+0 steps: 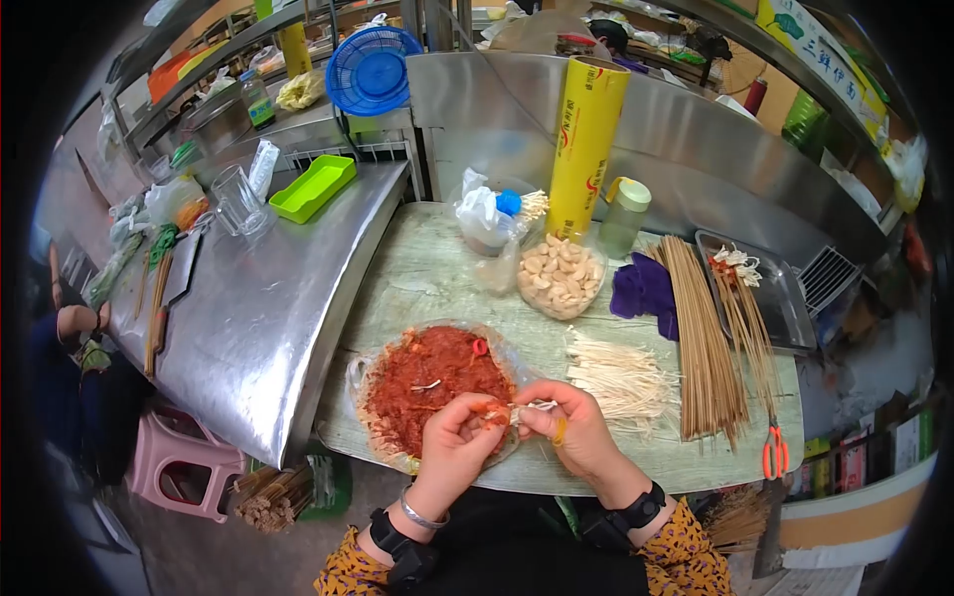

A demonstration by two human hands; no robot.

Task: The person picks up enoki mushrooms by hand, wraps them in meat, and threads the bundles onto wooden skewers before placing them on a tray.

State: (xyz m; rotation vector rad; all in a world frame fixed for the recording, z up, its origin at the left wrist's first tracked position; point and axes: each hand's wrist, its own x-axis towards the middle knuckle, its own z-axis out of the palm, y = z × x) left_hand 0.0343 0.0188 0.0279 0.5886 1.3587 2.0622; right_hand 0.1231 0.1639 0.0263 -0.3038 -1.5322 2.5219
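Note:
My left hand (459, 435) pinches a small piece of red, sauce-coated meat (494, 413) over the right edge of the meat bowl. Beside it, my right hand (579, 437), with a yellow band on one finger, pinches a few white enoki mushrooms (537, 405) against the meat. My fingertips nearly meet and partly hide both. The plastic-lined bowl (370, 422) holds red marinated meat (432, 372), with a red ring-shaped bit and a pale strand on top. A pile of enoki mushrooms (621, 382) lies just beyond my right hand.
Bamboo skewers (701, 343), filled skewers (750, 333) by a metal tray (780, 308), and orange-handled scissors (775, 452) are on the right. Garlic cloves (561, 276), a purple cloth (644, 290) and a yellow film roll (588, 149) stand behind. A steel table (258, 308) adjoins left.

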